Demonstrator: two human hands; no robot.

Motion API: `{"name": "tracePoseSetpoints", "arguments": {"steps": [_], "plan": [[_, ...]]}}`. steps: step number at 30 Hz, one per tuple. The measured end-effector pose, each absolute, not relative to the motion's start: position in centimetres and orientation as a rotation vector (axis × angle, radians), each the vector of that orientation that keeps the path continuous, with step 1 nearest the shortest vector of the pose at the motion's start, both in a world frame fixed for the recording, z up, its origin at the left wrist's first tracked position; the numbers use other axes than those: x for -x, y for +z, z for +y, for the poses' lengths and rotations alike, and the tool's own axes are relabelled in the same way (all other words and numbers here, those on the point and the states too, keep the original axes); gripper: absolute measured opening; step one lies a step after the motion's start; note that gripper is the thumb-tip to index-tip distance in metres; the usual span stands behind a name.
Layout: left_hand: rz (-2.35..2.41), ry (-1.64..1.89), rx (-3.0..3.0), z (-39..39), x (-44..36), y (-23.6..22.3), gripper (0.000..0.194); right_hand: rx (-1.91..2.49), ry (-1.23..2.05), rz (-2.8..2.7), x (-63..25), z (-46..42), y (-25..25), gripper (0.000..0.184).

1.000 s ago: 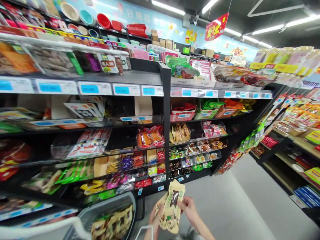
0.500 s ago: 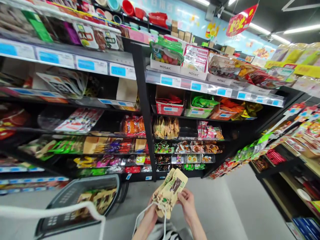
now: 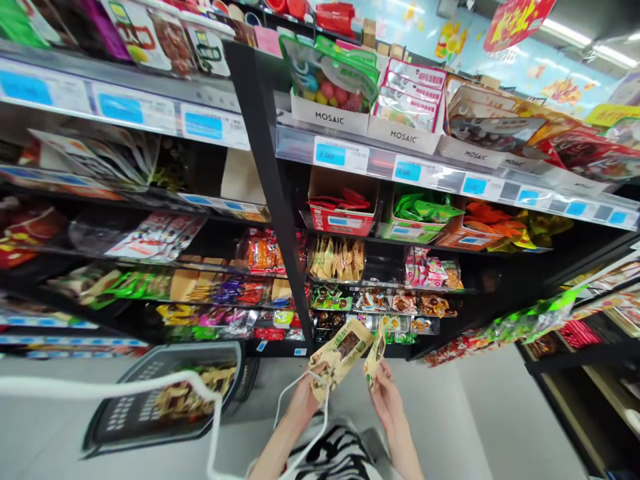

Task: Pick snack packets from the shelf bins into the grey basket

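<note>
OK, far L on my feed: plastic tubs (image 3: 165,40) up on the top shelf, blue-&-white price tags (image 3: 125,107) along its edge. Down low, a grey basket (image 3: 120,417) on the floor (image 3: 45,427), w/ tan snacks (image 3: 193,393) piled inside; too blurry to count. A white cord (image 3: 216,427) crosses in front, close to my cam. Next, a black post (image 3: 287,247) dividing the shelving.

Then my L hand (image 3: 305,393): clamped on the lower L end of the wide pkt (image 3: 337,360), tan, dark window facing me, tilted up to the R. Just R of it, the narrow pkt (image 3: 374,360), also tan, turned nearly edge-on & more upright, pinched btwn thumb & fingers of my R hand (image 3: 384,388). Can't tell if the 2 pkts touch. Both are up off the floor, in front of the lower shelves.

Behind, a row of similar pkts (image 3: 337,259) under a red box (image 3: 324,221); R of that box, a green box (image 3: 427,233), then orange bags (image 3: 483,220). Far R, bright hanging bags (image 3: 510,323) slant down beside the aisle.
</note>
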State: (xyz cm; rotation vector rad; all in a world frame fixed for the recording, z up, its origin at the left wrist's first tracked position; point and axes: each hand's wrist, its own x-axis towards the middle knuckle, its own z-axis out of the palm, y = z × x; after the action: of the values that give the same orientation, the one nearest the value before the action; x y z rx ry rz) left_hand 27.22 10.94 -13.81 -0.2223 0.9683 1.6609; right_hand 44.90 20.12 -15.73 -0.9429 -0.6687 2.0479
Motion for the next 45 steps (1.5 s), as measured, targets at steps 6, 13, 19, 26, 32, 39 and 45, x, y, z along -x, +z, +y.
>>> {"name": "tracePoseSetpoints", "arguments": {"steps": [6, 13, 19, 26, 32, 39, 45], "plan": [[0.95, 1.652, 0.087, 13.7, -25.0, -14.0, 0.054, 0.898, 2.017, -0.897, -42.3, 23.2, -13.0, 0.041], [1.028, 1.733, 0.183, 15.1, -23.5, -16.4, 0.052, 0.952, 1.975, -0.977, -38.0, 23.7, -14.6, 0.032], [0.832, 1.738, 0.159, 16.2, -21.6, -15.4, 0.054, 1.075, 1.931, -1.226, -35.4, 25.5, -13.1, 0.026], [0.929, 1.751, 0.017, 17.4, -22.5, -15.0, 0.077, 1.036, 1.934, -1.561, -35.7, 29.2, -11.4, 0.038], [1.047, 1.716, 0.008, 18.1, -23.6, -14.9, 0.061, 1.112, 1.844, -1.571, -37.3, 26.1, -13.6, 0.041], [1.125, 1.774, 0.011, 16.7, -23.0, -15.1, 0.061, 1.115, 1.955, -1.386, -37.3, 22.4, -15.5, 0.037], [1.146, 1.606, -0.03, 14.4, -22.8, -15.3, 0.056, 1.105, 1.818, -1.083, -37.1, 23.5, -15.3, 0.057]]}}
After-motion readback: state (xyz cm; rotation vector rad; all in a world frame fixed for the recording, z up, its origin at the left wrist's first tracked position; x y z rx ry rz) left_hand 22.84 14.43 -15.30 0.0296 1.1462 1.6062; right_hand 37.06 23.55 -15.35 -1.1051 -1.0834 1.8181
